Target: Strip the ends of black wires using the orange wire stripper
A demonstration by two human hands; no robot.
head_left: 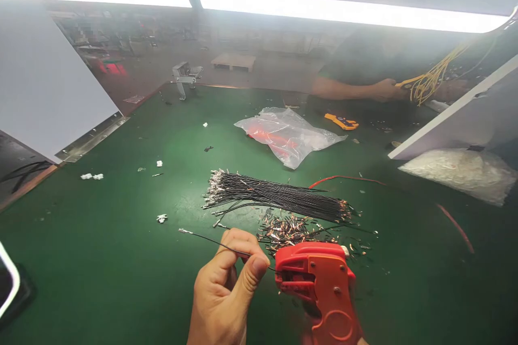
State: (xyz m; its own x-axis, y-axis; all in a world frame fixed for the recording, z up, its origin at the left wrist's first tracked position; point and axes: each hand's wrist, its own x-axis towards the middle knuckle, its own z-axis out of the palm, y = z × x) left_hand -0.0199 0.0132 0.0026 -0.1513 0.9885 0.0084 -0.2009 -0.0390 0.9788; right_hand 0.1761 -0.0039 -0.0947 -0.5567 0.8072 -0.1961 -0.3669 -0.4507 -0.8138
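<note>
My left hand (226, 294) pinches a thin black wire (212, 239) between thumb and forefinger. A metal terminal caps the wire's left end, and its right end runs into the jaws of a red wire stripper (329, 285). The stripper stands at the lower right in my right hand (361, 341), which is almost wholly hidden behind the handle. Just beyond lies a bundle of black wires (275, 194), terminals to the left and bare copper to the right. Between bundle and stripper is a heap of cut wire ends (289, 229).
On the green table (101, 259) lie a clear plastic bag (291, 137) with something red, a yellow-orange hand tool (342, 121) and small white connectors (92, 176). A white panel (457, 108) and a filled bag (461, 170) stand right. Opposite, a co-worker's hand (382, 90) is near yellow wires.
</note>
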